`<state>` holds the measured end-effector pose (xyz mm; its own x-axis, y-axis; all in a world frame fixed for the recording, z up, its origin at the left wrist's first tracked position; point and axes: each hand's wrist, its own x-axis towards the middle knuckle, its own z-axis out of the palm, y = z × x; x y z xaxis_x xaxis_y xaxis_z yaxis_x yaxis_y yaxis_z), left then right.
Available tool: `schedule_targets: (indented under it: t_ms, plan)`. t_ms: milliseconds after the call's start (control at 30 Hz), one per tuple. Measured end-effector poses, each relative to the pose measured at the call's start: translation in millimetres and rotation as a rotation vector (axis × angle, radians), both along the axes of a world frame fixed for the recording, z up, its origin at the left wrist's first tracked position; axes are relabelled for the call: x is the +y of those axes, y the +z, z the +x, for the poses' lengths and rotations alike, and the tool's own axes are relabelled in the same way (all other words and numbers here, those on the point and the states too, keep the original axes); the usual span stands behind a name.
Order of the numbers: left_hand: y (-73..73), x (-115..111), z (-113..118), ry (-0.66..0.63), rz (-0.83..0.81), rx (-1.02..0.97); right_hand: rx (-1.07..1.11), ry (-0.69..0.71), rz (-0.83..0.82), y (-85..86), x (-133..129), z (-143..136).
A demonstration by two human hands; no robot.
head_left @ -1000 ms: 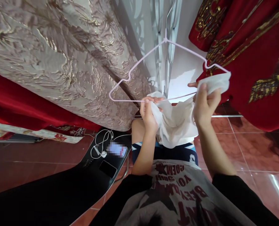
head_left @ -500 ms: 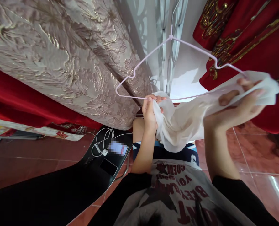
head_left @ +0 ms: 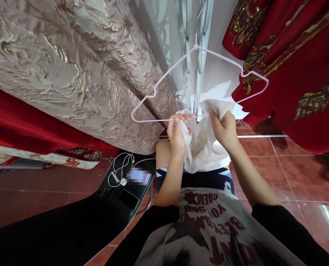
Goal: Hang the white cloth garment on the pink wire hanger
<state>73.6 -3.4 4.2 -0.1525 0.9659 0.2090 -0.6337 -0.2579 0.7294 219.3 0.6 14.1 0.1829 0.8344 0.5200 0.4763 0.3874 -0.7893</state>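
Observation:
A pale pink clothes hanger point(head_left: 175, 69) is held out in front of me, its hook pointing up and away. My left hand point(head_left: 178, 131) is closed round the hanger's bottom bar near the middle, with part of a thin white cloth point(head_left: 202, 162) bunched in it. Just right of it, my right hand point(head_left: 226, 129) is closed on the same cloth, pressing it about the bottom bar. The bar's right end shows bare beyond that hand. Loose cloth hangs down between both hands over my lap. Some right fingers are hidden behind the fabric.
A black chair point(head_left: 70, 218) at left carries a lit phone point(head_left: 139, 176), a second dark phone point(head_left: 128, 198) and white earphones point(head_left: 122, 181). Patterned beige fabric point(head_left: 98, 74) hangs at left, red embroidered fabric point(head_left: 300, 74) at right. A metal grille point(head_left: 199, 70) stands behind the hanger.
My right hand has moved left and inward from the hanger's right corner, bringing the cloth along; that corner is now uncovered. The hanger has shifted slightly left. My left hand keeps its grip.

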Motion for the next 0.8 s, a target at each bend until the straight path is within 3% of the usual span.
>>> schedule_targets:
  t_ms: [100,233,333,433,500,567,667,800]
  plan:
    - [-0.4,-1.4,-7.6,-0.018,-0.008,0.024,-0.104,0.069,-0.106,2.7,0.0,2.4]
    - [-0.7,-3.6,-26.2,-0.082,-0.114,0.088,-0.138,0.024,-0.108,6.0,-6.9,2.7]
    - [4.5,-3.8,-55.2,0.010,-0.283,0.085,-0.146,0.002,-0.078,10.0,-9.3,7.3]
    - [21.3,-1.4,-94.3,0.173,-0.371,0.001,-0.138,-0.004,-0.088,12.1,-9.2,12.2]
    - [39.0,0.9,-117.7,0.254,-0.340,-0.011,-0.125,0.002,-0.076,11.3,-9.0,12.2]
    - [58.3,3.6,-133.7,0.255,-0.270,0.010,-0.115,0.014,-0.049,9.2,-9.3,9.0]
    - [83.0,7.9,-140.7,0.249,-0.145,0.234,-0.100,0.023,-0.013,5.0,-11.2,1.8]
    - [100.4,12.6,-124.0,0.239,0.003,0.755,-0.087,0.021,0.017,-0.3,-14.8,-2.8]
